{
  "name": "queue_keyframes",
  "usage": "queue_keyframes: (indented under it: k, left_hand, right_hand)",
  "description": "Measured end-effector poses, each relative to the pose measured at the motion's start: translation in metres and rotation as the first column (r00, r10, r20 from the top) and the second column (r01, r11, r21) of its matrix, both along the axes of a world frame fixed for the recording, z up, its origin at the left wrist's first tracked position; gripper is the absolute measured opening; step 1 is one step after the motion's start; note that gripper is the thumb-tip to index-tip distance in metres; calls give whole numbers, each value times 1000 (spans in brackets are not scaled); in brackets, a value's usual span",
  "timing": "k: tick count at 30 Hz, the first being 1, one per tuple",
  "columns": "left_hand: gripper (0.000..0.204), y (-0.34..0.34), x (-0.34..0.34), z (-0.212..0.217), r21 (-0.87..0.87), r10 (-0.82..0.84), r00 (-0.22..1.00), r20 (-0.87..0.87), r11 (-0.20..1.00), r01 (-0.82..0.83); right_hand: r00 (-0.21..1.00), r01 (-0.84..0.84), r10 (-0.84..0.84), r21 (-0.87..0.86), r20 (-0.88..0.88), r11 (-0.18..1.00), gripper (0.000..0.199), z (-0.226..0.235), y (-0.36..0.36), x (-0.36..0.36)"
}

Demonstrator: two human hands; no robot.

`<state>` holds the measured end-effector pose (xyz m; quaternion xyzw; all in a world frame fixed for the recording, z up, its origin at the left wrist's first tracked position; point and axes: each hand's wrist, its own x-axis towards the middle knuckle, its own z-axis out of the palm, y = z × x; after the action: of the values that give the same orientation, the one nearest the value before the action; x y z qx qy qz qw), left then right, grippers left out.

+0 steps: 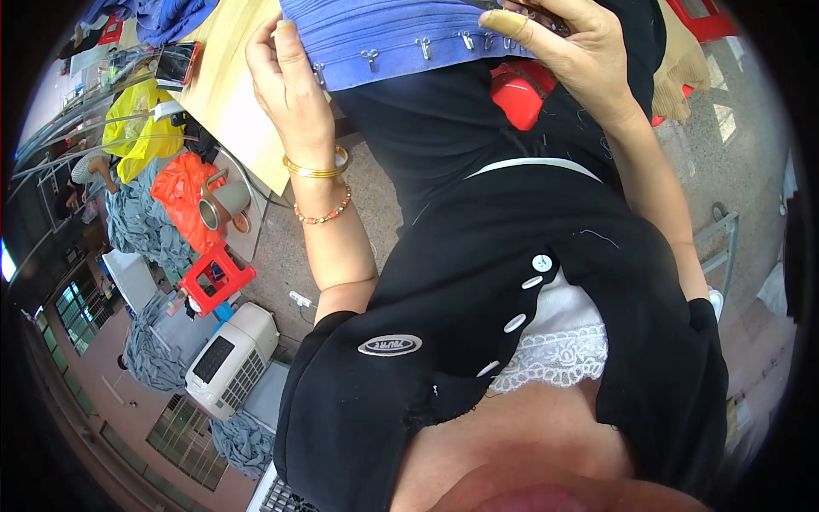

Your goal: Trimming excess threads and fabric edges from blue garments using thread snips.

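Note:
A blue pleated strip of cloth (392,34) lies across my lap, with a row of small metal hooks (425,47) along its near edge. My left hand (299,98) pinches the left end of this cloth, thumb on top and fingers beneath. Over the right end, my right hand (584,55) curls with fingers drawn together on the cloth's edge by the hooks; what its fingertips grip is partly cut off by the frame's top. A yellowish cover (503,23) wraps the right thumb. Gold bangles and a beaded bracelet (322,210) circle my left wrist.
A wooden tabletop (235,81) stands left of my lap. Beside it are a yellow bag (141,128), an orange bag (183,192), a metal mug (223,205) and a red stool (215,277). Grey cloth heaps (149,222) and a white air cooler (232,358) sit further left.

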<state>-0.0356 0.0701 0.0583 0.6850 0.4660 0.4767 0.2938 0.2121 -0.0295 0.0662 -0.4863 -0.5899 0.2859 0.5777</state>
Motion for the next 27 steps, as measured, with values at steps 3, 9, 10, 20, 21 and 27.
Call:
queue_keyframes:
  k: [3, 9, 10, 20, 21, 27]
  left_hand:
    - [21, 6, 1, -9, 166, 50, 999, 3, 985, -50]
    - [18, 33, -13, -18, 256, 56, 994, -93, 966, -30]
    - [17, 40, -19, -25, 274, 86, 988, -131, 961, -48]
    - [21, 58, -28, -55, 45, 176, 844, -507, 983, -178]
    - [20, 58, -28, -55, 55, 168, 841, -515, 985, -163]
    - [11, 48, -36, -43, -168, 5, 898, -441, 982, -88]
  right_hand:
    - [999, -11, 10, -14, -45, 1000, 33, -3, 0, 1]
    - [1000, -16, 16, -21, -14, 1000, 34, -3, -1, 1]
    - [1000, -22, 21, -24, -19, 999, 34, -3, 0, 0]
    - [986, -49, 40, 49, 159, 998, 37, -25, 3, 6]
    - [987, -56, 50, 37, 153, 998, 37, -24, 3, 5]
    - [966, -68, 47, 76, 255, 995, 38, -18, 2, 1]
